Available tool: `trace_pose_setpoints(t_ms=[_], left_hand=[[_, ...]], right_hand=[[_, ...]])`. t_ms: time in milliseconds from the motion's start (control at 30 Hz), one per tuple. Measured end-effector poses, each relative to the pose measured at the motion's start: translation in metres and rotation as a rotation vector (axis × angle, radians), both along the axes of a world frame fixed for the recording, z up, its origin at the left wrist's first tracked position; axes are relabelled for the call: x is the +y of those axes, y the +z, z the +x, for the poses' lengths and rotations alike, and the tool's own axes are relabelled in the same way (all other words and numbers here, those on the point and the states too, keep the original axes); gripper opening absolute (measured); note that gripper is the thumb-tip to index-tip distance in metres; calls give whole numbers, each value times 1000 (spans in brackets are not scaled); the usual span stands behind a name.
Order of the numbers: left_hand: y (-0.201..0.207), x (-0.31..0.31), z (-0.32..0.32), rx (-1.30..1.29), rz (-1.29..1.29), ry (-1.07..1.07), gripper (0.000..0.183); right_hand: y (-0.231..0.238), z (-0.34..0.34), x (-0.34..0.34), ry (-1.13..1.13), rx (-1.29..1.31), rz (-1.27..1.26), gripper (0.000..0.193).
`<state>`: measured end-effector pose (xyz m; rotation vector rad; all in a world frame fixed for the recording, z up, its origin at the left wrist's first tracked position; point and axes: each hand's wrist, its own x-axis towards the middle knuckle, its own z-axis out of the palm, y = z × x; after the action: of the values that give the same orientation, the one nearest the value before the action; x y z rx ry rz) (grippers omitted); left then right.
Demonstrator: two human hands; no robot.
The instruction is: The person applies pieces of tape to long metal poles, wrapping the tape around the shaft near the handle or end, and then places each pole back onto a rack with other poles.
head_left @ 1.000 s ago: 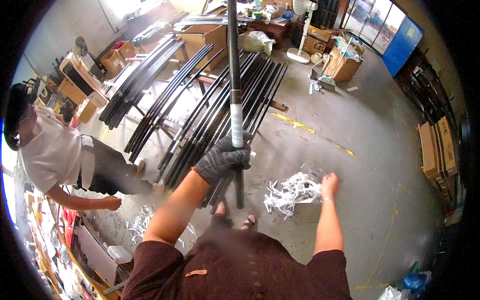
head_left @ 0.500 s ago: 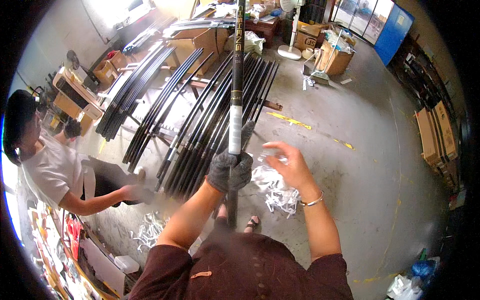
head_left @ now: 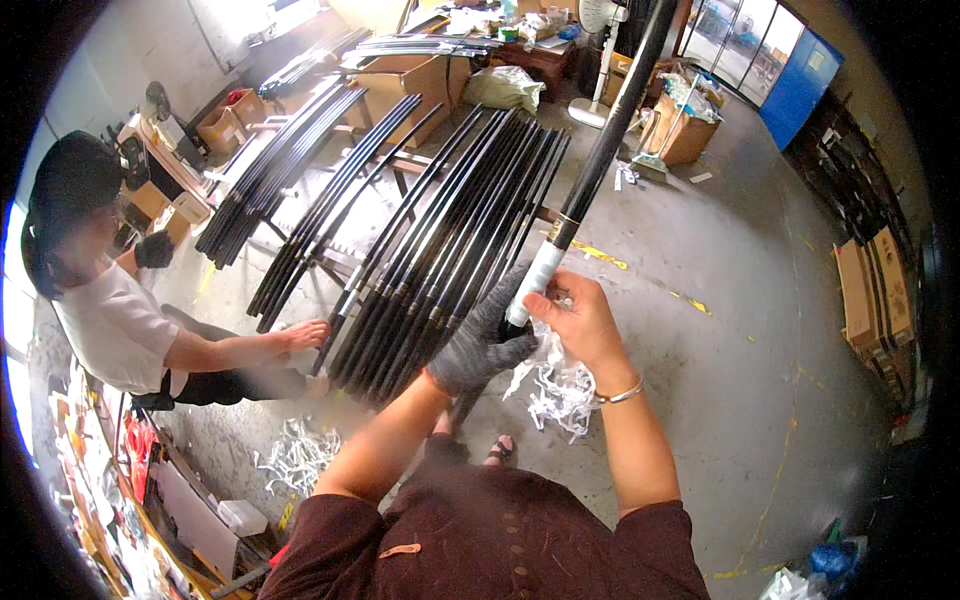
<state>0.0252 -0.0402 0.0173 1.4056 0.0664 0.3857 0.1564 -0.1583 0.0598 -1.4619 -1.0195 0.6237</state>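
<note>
A long black rod [head_left: 610,130] slants up and away from me, with a white wrapped band [head_left: 535,285] near its lower end. My left hand [head_left: 485,340], in a dark grey knit glove, is closed around the rod just below that band. My bare right hand [head_left: 578,318], with a bracelet at the wrist, pinches the white wrapping on the band. Below my hands a heap of white torn strips [head_left: 560,385] lies on the concrete floor.
Several black rods [head_left: 450,240] lie side by side on a low rack ahead; more lie on a rack [head_left: 270,180] farther left. A seated person in a white shirt [head_left: 115,320] at left reaches a hand [head_left: 300,335] to the rod ends. Cardboard boxes [head_left: 680,135] stand beyond.
The rod has tilted from upright to leaning right. My right hand rose from beside the white strips to the rod and now pinches its white band. The seated person's hand reached the rack.
</note>
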Motion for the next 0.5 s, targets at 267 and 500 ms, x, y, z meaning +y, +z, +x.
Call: trace_pose_setpoints(t_ms=[267, 500], left_hand=[[10, 2, 2, 227, -362, -232, 81], [-30, -11, 22, 28, -6, 83, 75]], right_hand=[[14, 1, -26, -205, -240, -110, 30], [5, -23, -24, -412, -590, -173, 16]])
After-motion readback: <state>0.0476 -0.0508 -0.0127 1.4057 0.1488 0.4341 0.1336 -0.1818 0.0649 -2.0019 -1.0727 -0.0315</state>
